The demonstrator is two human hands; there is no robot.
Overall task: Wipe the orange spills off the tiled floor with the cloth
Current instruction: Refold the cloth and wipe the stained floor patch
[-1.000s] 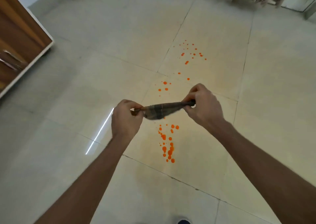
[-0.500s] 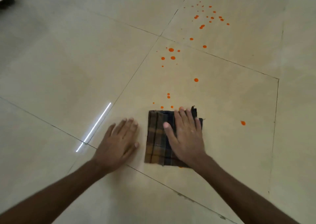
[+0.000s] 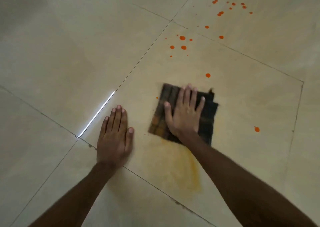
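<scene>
Floor: pale glossy tiles (image 3: 69,53) with dark grout lines are seen from above; a strip of reflected light (image 3: 97,113) is caught near the left hand (image 3: 114,136)
Cloth: the checked cloth (image 3: 207,121) is laid flat as a folded pad, just short of the nearest orange spills (image 3: 182,38), so a broad face meets the floor
Right hand: the right hand (image 3: 184,115) is pressed flat on the cloth, fingers spread, to drive it (motion blur is visible)
Left hand: planted palm-down on bare tile beside the cloth, fingers together; judged a brace for body weight
Change: since half a second ago the cloth has been pushed forward; small drops at its far edge are gone; a pale orange smear (image 3: 188,166) is left behind it
</scene>
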